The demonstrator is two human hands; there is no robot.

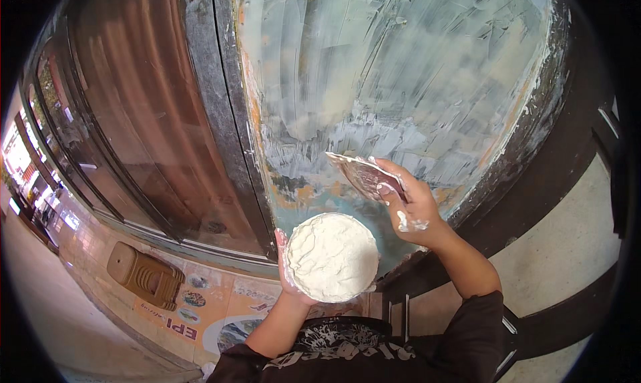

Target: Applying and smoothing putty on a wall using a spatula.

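Observation:
My left hand (286, 266) is closed around the side of a round tub of white putty (332, 257), held up at chest height. Most of that hand's fingers are hidden by the tub. A flat, thin putty spreader (368, 177) with putty along its edge is pinched in my right hand (415, 208), fingers on one side and thumb on the other. White putty is smeared on the thumb and the back of this hand. Just beyond the spreader rises a wall panel (400, 69), streaked with grey-white putty over a blue-green surface. Whether the spreader touches it, I cannot tell.
Dark frames (214, 82) border the panel, with a glass window and brown curtain (133, 82) on the left. Below, a stack of brown plastic stools (145, 276) stands on a printed orange sheet (177, 319). Dark-framed pale panels (554, 229) are at the right.

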